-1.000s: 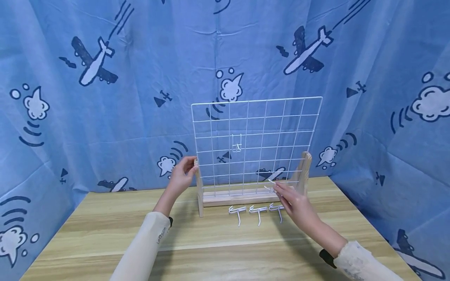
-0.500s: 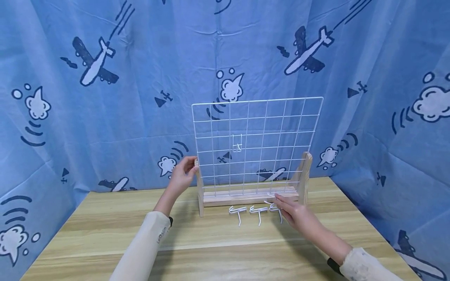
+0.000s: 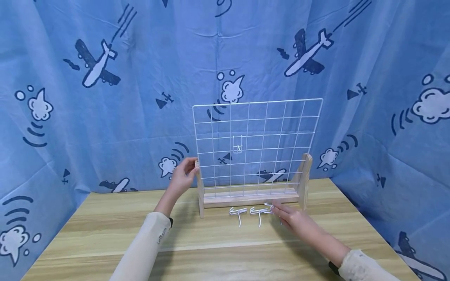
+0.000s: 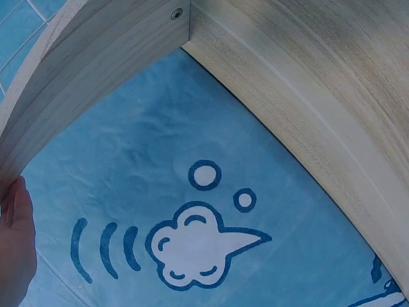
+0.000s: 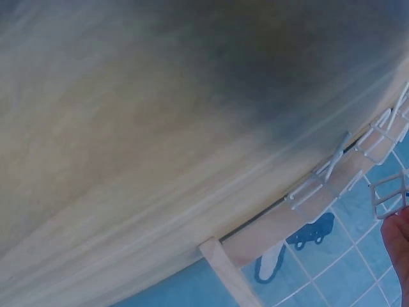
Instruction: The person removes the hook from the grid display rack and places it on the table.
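A white wire grid panel [image 3: 258, 148] stands upright in a wooden stand with two side posts. At the left post [image 3: 199, 189], my left hand [image 3: 181, 177] grips the top, thumb in front; the left wrist view has this hand [image 4: 16, 243] at the post's edge. Low over the table, my right hand [image 3: 293, 218] pinches a white wire hook [image 5: 388, 195] by its end. Two similar hooks lie on the table, the left hook [image 3: 239, 212] and the middle hook [image 3: 259, 212]. A third is mostly hidden under my right fingers. One hook [image 3: 237, 145] hangs on the grid.
Right of the grid rises the stand's right post [image 3: 305, 179], joined by a low wooden crossbar [image 3: 246, 200]. The wood-grain table [image 3: 211, 249] reaches back to a blue curtain [image 3: 140, 97] printed with planes, which also encloses both sides.
My right hand has come down with its hook from in front of the grid's lower rows to the hooks on the table. The left hand stays on the post.
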A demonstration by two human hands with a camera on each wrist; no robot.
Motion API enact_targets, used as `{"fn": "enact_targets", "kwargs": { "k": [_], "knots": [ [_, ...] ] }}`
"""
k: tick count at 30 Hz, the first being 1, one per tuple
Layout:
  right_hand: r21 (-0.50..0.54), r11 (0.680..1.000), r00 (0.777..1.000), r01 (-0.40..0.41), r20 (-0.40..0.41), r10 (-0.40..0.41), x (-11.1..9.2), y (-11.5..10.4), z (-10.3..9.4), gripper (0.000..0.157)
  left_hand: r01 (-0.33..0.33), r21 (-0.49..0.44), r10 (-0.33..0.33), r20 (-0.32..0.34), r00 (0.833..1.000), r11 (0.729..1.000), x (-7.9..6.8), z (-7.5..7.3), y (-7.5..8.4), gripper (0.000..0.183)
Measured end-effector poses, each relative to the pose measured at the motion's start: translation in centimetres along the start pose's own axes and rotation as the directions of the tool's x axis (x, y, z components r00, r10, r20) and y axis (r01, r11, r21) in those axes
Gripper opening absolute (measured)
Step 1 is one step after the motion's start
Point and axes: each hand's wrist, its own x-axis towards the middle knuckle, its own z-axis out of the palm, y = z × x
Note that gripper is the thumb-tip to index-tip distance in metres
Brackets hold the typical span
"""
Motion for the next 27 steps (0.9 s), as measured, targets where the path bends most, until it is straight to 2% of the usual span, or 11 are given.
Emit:
{"fn": "enact_targets", "kwargs": {
  "k": [2,3,5,6,15,23,27],
  "knots": [
    [0.013,1.000,1.000,-0.009,0.030,0.008,-0.18,-0.14,0.13,0.022,0.001,0.001,-0.001,0.004,1.000,1.000,-0.08,0.03,-0.06,0.036],
    [0.017,1.000,0.999,-0.012,0.044,0.011,-0.23,-0.20,0.20,0.021,0.000,0.000,0.000,0.005,1.000,1.000,-0.11,0.03,-0.08,0.036],
    [0.022,1.000,0.998,-0.021,0.068,0.019,-0.32,-0.23,0.35,0.040,0.003,-0.005,-0.003,0.003,1.000,1.000,-0.14,0.05,-0.07,0.035],
    [0.023,1.000,0.997,-0.021,0.076,0.019,-0.36,-0.20,0.43,0.043,0.004,-0.004,-0.004,0.002,1.000,1.000,-0.16,0.05,-0.07,0.034],
    [0.018,1.000,0.990,0.017,0.138,-0.019,-0.39,0.08,0.84,0.039,0.008,-0.018,-0.008,0.005,1.000,1.000,-0.08,0.04,-0.30,0.036],
    [-0.002,1.000,0.972,-0.007,0.235,0.007,-0.30,-0.14,0.62,0.035,-0.003,-0.014,0.003,0.010,1.000,1.000,-0.04,-0.02,-0.25,0.035],
    [-0.018,1.000,0.969,0.010,0.249,-0.005,-0.34,-0.15,0.71,0.034,-0.010,-0.023,0.010,0.014,1.000,1.000,0.05,-0.14,-0.34,0.035]
  ]
}}
